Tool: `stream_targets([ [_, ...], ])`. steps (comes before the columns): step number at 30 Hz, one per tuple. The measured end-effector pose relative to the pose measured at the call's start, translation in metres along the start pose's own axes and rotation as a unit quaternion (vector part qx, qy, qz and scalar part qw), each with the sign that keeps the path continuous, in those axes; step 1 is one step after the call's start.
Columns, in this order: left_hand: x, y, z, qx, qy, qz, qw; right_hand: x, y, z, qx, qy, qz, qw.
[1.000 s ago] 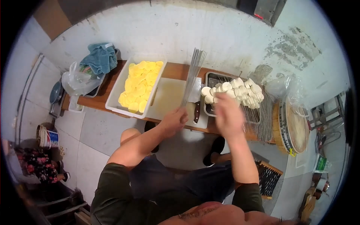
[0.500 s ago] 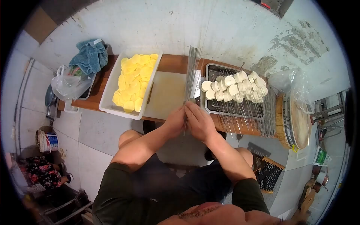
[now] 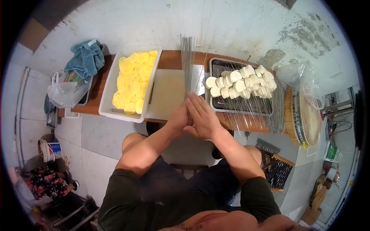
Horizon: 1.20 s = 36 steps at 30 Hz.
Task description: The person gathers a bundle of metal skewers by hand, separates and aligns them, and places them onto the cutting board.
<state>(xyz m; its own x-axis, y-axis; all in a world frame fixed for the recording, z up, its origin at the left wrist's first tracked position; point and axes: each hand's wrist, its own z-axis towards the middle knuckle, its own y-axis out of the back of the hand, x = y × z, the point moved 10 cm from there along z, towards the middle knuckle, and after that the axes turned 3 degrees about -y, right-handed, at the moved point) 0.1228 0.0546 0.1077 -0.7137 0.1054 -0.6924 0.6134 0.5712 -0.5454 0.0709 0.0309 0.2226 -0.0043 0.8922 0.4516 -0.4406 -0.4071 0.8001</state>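
Between my two palms stands a bundle of thin metal skewers (image 3: 188, 63), its upper ends fanned slightly toward the wall. My left hand (image 3: 178, 120) presses on the bundle from the left, its fingers mostly hidden. From the other side my right hand (image 3: 203, 118) lies against it, fingers long and together, thumb showing below. The skewers' lower ends are hidden by the hands. Just beyond the hands is a pale cutting board (image 3: 168, 92). To the right, thick white round slices (image 3: 239, 85) threaded on skewers rest on a dark metal tray (image 3: 221, 103).
A white bin (image 3: 109, 98) of thin yellow slices (image 3: 135, 82) is at the left of the wooden table (image 3: 171, 59). Further left are a blue towel (image 3: 88, 57) and plastic bag (image 3: 65, 92). Loose skewers (image 3: 275, 115) overhang the right edge, beside a wooden tub (image 3: 291, 115).
The right hand's fingers have straightened and its thumb now shows. The skewers' lower tips, which stuck out beneath the hands, are now covered. The whole view has shifted slightly.
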Motion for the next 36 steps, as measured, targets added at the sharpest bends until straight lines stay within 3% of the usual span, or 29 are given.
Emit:
stream_targets([
  [3, 0.008, 0.005, 0.005, -0.002, -0.011, -0.001, 1.0, -0.013, 0.001, -0.003, -0.019, -0.045, 0.111, 0.993],
  [6, 0.019, -0.001, -0.003, 0.06, 0.01, 0.028, 0.998, -0.047, 0.034, -0.012, -0.241, -0.169, 0.15, 0.944],
  [7, 0.023, -0.01, -0.01, 0.071, 0.037, 0.003, 0.997, -0.074, 0.026, -0.018, -0.249, -0.263, 0.321, 0.875],
  [9, 0.033, -0.022, -0.016, 0.098, 0.071, -0.007, 0.993, -0.111, 0.025, -0.019, -0.314, -0.312, 0.478, 0.759],
  [10, 0.038, -0.026, -0.017, 0.113, 0.077, 0.007, 0.99, -0.114, 0.018, -0.019, -0.314, -0.373, 0.611, 0.623],
  [12, 0.047, -0.033, -0.022, 0.146, 0.087, 0.046, 0.984, -0.131, 0.013, -0.017, -0.285, -0.32, 0.702, 0.569],
  [14, 0.052, -0.042, -0.026, 0.18, 0.088, 0.092, 0.975, -0.139, 0.015, -0.024, -0.281, -0.357, 0.63, 0.629],
  [15, 0.057, -0.043, -0.026, 0.186, 0.09, 0.103, 0.973, -0.121, 0.02, -0.016, -0.332, -0.387, 0.659, 0.552],
  [18, 0.071, -0.045, -0.024, 0.2, 0.103, 0.125, 0.966, -0.124, 0.008, -0.028, -0.304, -0.43, 0.654, 0.543],
  [23, 0.079, -0.041, -0.018, 0.202, 0.124, 0.17, 0.957, -0.129, 0.014, -0.029, -0.325, -0.366, 0.66, 0.57],
  [26, 0.061, -0.051, -0.021, 0.189, 0.116, 0.266, 0.938, -0.127, 0.02, -0.029, -0.329, -0.362, 0.648, 0.583],
  [29, 0.056, -0.058, -0.019, 0.2, 0.09, 0.188, 0.957, -0.125, 0.022, -0.026, -0.323, -0.341, 0.65, 0.597],
  [32, 0.038, -0.065, -0.022, 0.177, 0.041, 0.225, 0.957, -0.125, 0.018, -0.02, -0.32, -0.322, 0.671, 0.587],
  [36, 0.041, -0.053, -0.01, 0.156, 0.042, 0.218, 0.962, -0.114, 0.024, -0.01, -0.297, -0.317, 0.643, 0.631],
])
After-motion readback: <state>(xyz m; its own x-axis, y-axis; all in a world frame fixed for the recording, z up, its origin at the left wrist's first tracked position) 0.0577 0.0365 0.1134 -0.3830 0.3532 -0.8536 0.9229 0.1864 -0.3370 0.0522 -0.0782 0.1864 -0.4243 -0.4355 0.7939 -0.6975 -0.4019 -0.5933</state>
